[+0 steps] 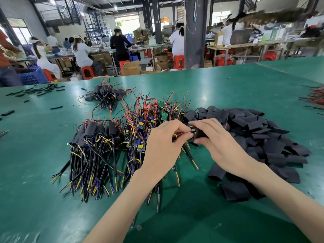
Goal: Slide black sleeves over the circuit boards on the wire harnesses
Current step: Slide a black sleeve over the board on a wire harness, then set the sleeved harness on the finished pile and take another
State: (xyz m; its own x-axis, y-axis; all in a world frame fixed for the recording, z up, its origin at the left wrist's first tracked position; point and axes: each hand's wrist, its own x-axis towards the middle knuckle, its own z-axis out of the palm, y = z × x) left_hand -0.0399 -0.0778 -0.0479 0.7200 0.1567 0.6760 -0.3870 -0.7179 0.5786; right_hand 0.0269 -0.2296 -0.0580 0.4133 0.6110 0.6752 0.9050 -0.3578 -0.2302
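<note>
My left hand (164, 142) pinches the wires of a harness (181, 134) just behind its circuit board. My right hand (213, 135) grips a black sleeve (199, 133) that sits over the board's end; most of the board is hidden inside it and under my fingers. Behind my hands lies a pile of bare harnesses (150, 114) with green and yellow boards and red, black, yellow and blue wires. A heap of loose black sleeves (259, 130) spreads to the right. Sleeved harnesses (94, 137) lie bundled at the left.
Everything rests on a green table (228, 92). A second bunch of sleeved harnesses (107, 95) lies further back, with thin black tube pieces (42, 91) at the far left. More wires (315, 97) show at the right edge. People work at benches beyond the table.
</note>
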